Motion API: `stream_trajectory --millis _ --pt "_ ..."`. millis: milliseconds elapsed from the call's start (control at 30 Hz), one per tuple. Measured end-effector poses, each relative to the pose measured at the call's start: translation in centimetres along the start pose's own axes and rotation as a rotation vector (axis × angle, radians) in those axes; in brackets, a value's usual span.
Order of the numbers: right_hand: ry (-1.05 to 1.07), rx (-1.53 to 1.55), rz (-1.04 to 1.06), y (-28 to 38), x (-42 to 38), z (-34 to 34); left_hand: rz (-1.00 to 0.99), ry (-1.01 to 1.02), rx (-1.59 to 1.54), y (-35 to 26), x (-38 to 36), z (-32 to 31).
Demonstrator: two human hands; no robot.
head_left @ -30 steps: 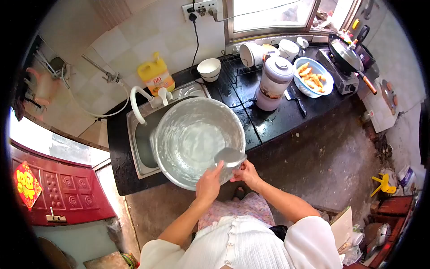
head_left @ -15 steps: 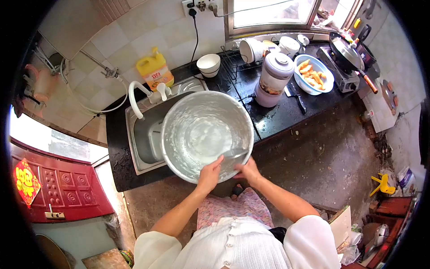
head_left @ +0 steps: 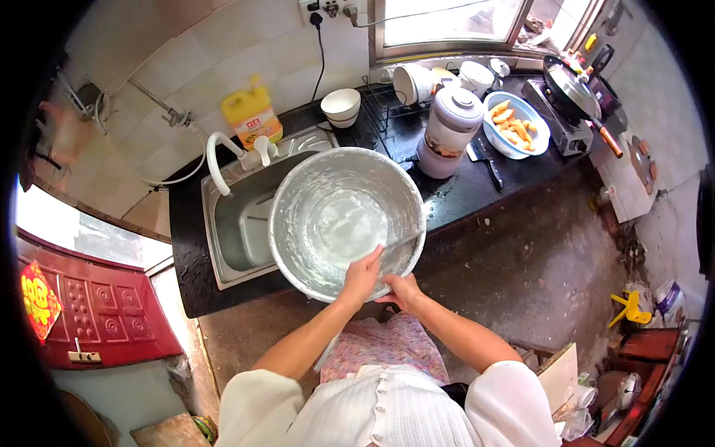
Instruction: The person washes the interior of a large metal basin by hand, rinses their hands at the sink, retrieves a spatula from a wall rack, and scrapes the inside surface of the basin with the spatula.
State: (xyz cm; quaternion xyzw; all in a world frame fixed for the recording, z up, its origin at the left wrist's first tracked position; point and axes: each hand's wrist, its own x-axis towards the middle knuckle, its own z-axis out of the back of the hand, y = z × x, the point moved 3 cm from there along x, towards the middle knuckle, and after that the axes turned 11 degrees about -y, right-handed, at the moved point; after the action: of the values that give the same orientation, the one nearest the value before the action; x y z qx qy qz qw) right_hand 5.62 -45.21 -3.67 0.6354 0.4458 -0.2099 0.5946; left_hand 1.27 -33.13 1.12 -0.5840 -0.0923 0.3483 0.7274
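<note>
A large metal basin (head_left: 298, 246) is tilted toward me in front of the sink, its inner wall smeared with a whitish, wet residue. Inside the near rim, my left hand (head_left: 363, 276) pinches a flat grey scraper (head_left: 403, 243), seen nearly edge-on against the basin's right inner wall. My right hand (head_left: 404, 292) is closed on the basin's near rim, just right of the left hand; its fingers pass partly out of sight beneath the rim.
Left of the basin lie the sink (head_left: 238, 242) and white faucet (head_left: 216, 160). A yellow jug (head_left: 252, 118) and white bowl (head_left: 341, 109) stand behind. To the right are a lidded container (head_left: 449, 134), cleaver (head_left: 488, 165), blue basket (head_left: 514, 153) of orange-yellow pieces, and gas stove (head_left: 562, 127).
The scraper has turned from showing its broad face to nearly edge-on and moved slightly up. My right hand has shifted left along the rim, closer to my left hand.
</note>
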Motion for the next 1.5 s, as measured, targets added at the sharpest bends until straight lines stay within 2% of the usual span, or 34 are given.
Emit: stream_trajectory --millis 33,167,233,333,433,533,633,733,833,900,967,1033,1067,1167,1200,1333,1367,1433,1500 --pt "-0.006 0.006 -0.015 0.0 0.0 -0.1 0.028 0.030 0.003 0.2 -1.1 0.4" --pt "-0.025 0.030 -0.001 -1.0 0.7 -0.4 -0.112 -0.036 0.059 0.3 -0.8 -0.1" --pt "-0.014 0.010 -0.001 -0.7 0.3 -0.5 -0.143 -0.091 0.177 -2.8 1.2 -1.2" --pt "-0.018 0.028 0.000 -0.2 -0.3 -1.1 -0.202 -0.156 0.230 -4.2 3.5 -2.3" --pt "0.003 0.066 0.017 0.0 -0.4 -1.5 -0.216 -0.056 0.401 -4.8 0.2 -1.6" --pt "-0.005 0.136 0.088 -1.0 0.7 -1.6 -0.341 -0.022 0.639 -5.1 -2.9 -0.9" --pt "0.029 0.062 0.044 -1.4 0.4 -1.7 -0.324 -0.087 0.623 -7.2 -0.5 -1.8" --pt "-0.025 0.115 0.022 -2.2 0.9 -1.7 -0.373 -0.206 0.572 -8.8 3.3 -3.1" --pt "-0.012 0.111 -0.022 -2.9 1.6 -1.7 -0.299 -0.090 0.524 -8.1 1.1 -3.5" --pt "0.079 0.075 0.499 -8.6 7.9 -1.2 -0.264 -0.031 0.451 -6.5 -1.8 -3.4" --pt "0.090 0.084 0.523 -9.2 8.6 -1.0 -0.224 -0.053 0.354 -5.8 -2.0 -3.4" --pt "0.018 0.140 0.050 -4.2 2.6 -1.7 -0.181 -0.150 0.234 -5.0 0.3 -3.5" --pt "-0.004 0.153 0.015 -3.0 1.1 -2.0 -0.216 -0.220 0.202 -4.7 2.3 -3.4" --pt "-0.051 0.194 -0.045 -1.4 -0.9 -2.7 -0.202 -0.132 0.092 -5.3 4.5 -2.6" --pt "-0.052 0.217 -0.042 -1.4 -1.1 -2.9 -0.010 -0.011 0.287 -6.4 3.4 -1.9" --pt "0.012 0.170 0.000 -2.7 0.3 -2.9 -0.398 -0.134 0.141 -2.6 -0.2 -2.0" --pt "0.002 0.174 -0.018 -3.0 0.3 -3.0 -0.273 -0.132 0.161 -2.0 0.8 -2.4" --pt "-0.023 0.179 -0.048 -2.7 -0.7 -3.6 -0.024 -0.123 0.193 -5.2 3.4 -2.7" --pt "0.024 0.216 -0.055 -3.3 -0.5 -3.7 -0.074 -0.148 0.114 -5.2 5.6 -2.9"
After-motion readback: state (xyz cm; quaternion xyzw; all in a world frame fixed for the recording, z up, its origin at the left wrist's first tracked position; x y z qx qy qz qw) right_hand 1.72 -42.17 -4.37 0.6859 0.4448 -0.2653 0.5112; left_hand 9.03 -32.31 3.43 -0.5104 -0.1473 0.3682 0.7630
